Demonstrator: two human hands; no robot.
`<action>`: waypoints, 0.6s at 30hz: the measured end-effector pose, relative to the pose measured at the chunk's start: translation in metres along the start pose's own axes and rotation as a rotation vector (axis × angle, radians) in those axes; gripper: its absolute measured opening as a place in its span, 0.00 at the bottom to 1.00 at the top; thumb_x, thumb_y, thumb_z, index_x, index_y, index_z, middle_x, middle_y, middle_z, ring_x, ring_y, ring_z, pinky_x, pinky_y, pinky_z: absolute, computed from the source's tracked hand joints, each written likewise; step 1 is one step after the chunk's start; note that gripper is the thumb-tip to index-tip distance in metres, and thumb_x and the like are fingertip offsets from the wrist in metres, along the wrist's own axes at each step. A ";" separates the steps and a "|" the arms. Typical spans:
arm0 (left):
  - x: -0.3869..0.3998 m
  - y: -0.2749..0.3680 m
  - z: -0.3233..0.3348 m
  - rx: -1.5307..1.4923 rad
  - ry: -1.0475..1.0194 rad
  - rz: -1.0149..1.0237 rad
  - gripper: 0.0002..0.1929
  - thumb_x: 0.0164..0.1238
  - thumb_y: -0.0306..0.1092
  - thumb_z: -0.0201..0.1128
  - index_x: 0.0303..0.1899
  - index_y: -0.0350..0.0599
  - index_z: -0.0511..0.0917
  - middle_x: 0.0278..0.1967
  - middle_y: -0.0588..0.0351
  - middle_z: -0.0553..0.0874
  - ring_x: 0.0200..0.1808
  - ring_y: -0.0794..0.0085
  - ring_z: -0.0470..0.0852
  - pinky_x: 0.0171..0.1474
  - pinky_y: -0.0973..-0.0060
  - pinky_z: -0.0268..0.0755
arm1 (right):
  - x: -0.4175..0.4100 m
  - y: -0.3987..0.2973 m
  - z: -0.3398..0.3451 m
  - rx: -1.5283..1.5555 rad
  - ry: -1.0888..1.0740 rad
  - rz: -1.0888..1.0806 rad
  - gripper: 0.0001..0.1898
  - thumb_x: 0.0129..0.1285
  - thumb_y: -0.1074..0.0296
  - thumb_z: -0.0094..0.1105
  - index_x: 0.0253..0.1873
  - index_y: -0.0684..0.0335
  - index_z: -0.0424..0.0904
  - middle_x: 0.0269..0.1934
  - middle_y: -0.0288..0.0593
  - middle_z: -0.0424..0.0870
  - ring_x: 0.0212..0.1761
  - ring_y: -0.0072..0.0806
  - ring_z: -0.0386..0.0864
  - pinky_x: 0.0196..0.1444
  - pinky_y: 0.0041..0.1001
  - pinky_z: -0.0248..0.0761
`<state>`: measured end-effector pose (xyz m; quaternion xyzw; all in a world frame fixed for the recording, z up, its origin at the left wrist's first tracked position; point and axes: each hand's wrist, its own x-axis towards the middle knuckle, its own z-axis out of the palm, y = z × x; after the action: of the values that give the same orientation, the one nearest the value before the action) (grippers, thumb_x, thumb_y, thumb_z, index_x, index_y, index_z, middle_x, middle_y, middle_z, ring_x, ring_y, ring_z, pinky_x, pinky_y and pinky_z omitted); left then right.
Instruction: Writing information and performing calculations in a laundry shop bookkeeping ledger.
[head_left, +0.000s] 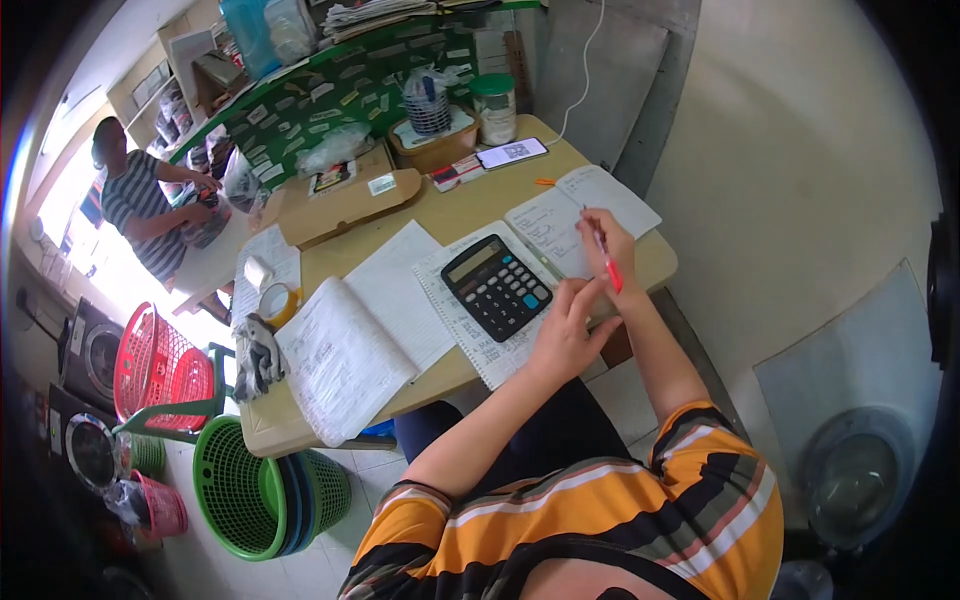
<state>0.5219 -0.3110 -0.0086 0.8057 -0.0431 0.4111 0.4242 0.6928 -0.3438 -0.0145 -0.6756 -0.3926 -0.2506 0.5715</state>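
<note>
My right hand (609, 244) holds a red pen (613, 274) over an open notebook (541, 220) with handwriting on its pages. My left hand (567, 324) is near my right wrist, fingers spread and holding nothing that I can see; whether it touches the wrist is unclear. To its left a black desk calculator (496, 288) lies on a spiral notebook (447, 306). Another open notebook (346, 360) with curled pages lies farther left on the beige table (409, 401). Behind the notebooks a phone (513, 153) lies with its screen lit and a white cable attached.
A flattened cardboard box (346, 204), a wire pen holder (427, 112) and a green-lidded jar (495, 111) stand along the back. Yellow tape (278, 304) lies at the left. Plastic baskets (238, 487) stand on the floor. A person (142, 202) handles a bag at another table.
</note>
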 end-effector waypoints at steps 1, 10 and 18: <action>0.000 0.004 -0.004 0.004 0.000 -0.001 0.29 0.60 0.27 0.73 0.64 0.43 0.73 0.49 0.48 0.77 0.40 0.60 0.81 0.43 0.66 0.79 | -0.008 -0.019 -0.001 -0.034 -0.047 0.025 0.06 0.67 0.72 0.66 0.47 0.60 0.82 0.30 0.43 0.86 0.27 0.28 0.83 0.31 0.26 0.74; 0.001 0.003 -0.081 0.282 0.220 0.225 0.16 0.51 0.19 0.71 0.43 0.46 0.87 0.33 0.53 0.81 0.34 0.60 0.83 0.35 0.65 0.76 | -0.038 -0.064 0.011 0.089 -0.158 0.064 0.21 0.64 0.75 0.67 0.62 0.57 0.78 0.29 0.38 0.83 0.23 0.22 0.77 0.27 0.25 0.72; 0.036 -0.080 -0.241 1.269 0.108 0.028 0.10 0.65 0.29 0.61 0.47 0.52 0.83 0.41 0.55 0.82 0.45 0.62 0.83 0.45 0.62 0.72 | -0.060 0.002 -0.010 0.064 0.007 0.197 0.16 0.69 0.76 0.62 0.60 0.64 0.75 0.27 0.36 0.74 0.23 0.20 0.69 0.27 0.22 0.65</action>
<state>0.4287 -0.0770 0.0375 0.8778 0.2199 0.4021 -0.1395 0.6613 -0.3677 -0.0603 -0.6915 -0.3299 -0.1827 0.6161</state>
